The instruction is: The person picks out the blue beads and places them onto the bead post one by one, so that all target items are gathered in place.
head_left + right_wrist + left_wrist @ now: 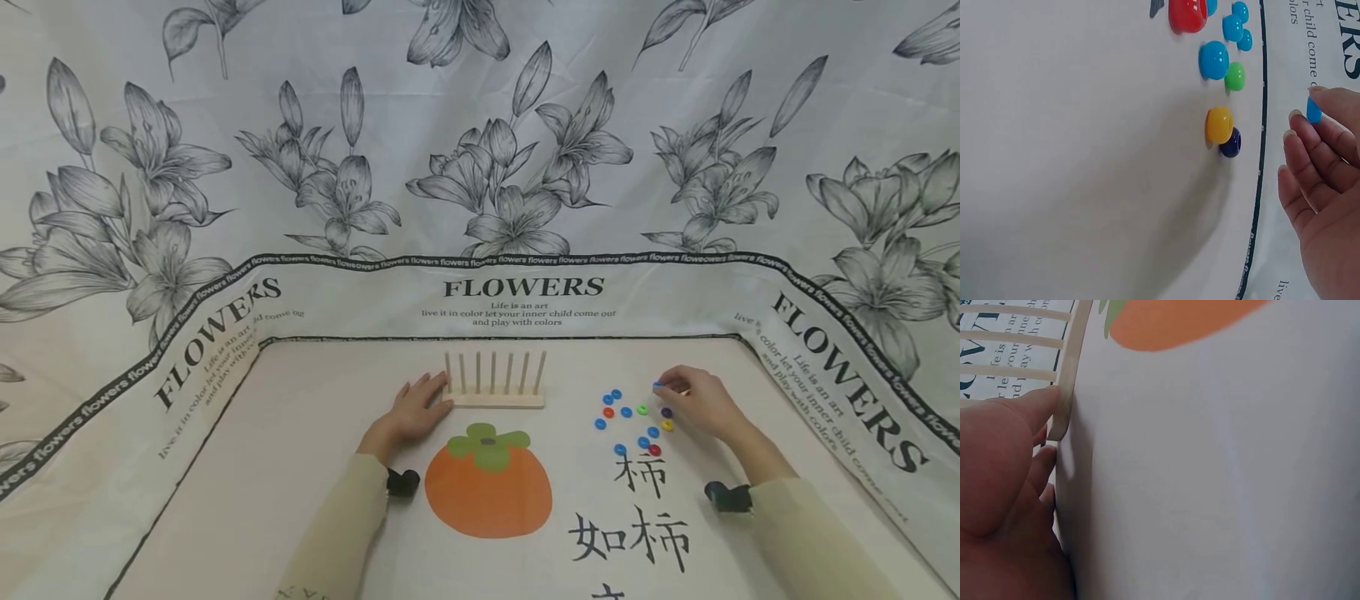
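A wooden rack (495,401) with a row of upright pegs stands on the table. My left hand (411,410) holds its left end, thumb along the near side and fingers at the back. The thumb (1038,403) lies against the base in the left wrist view, the fingers partly hidden behind it. Raised over the right side, my right hand (697,400) pinches a blue bead (1314,110) between thumb and forefinger, its other fingers loosely bent. Near it lie loose beads: a yellow bead (1219,125), a dark blue bead (1231,144), a green bead (1235,76), and several blue ones.
The table cover carries a printed orange persimmon (488,496) and black characters (633,537). Two red beads, one a red bead (656,450) nearest me, lie among the group. A flower-printed curtain (517,167) rises behind and at both sides.
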The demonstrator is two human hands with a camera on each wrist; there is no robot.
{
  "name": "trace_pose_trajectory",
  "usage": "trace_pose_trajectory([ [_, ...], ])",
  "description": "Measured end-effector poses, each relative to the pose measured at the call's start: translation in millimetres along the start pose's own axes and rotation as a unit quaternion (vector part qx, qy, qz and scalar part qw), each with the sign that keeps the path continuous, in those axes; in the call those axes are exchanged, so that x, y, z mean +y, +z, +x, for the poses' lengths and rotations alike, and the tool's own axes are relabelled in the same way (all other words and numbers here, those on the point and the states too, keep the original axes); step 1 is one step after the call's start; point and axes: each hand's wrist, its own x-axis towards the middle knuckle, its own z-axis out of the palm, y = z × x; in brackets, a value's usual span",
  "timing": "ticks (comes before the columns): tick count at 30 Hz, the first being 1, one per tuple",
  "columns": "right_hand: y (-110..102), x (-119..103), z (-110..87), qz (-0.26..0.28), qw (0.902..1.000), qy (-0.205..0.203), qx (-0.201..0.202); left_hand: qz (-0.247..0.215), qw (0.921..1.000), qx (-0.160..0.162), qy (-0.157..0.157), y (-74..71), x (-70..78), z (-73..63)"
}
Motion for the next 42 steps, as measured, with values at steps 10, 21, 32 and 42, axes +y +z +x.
trace_pose_trajectory([
  [10, 12, -31, -4.1, 0.035, 0.9965, -0.060, 0.047, -0.007, 1.0000, 0.001, -0.001, 2.9, 0.9, 1.0],
  [21, 29, -82, 3.5, 0.060, 0.9918, -0.113, 0.009, -0.008, 0.9997, 0.023, 0.002, 7.0, -3.5, 6.8],
  [32, 54, -127, 13.3, 0.085, 0.9824, -0.166, 0.005, -0.014, 0.9996, 0.023, -0.005, 6.6, -4.2, 3.7],
  [42, 65, -153, 24.0, 0.102, 0.9689, -0.224, 0.028, -0.013, 0.9997, 0.022, -0.007, 4.5, -4.8, 3.3],
])
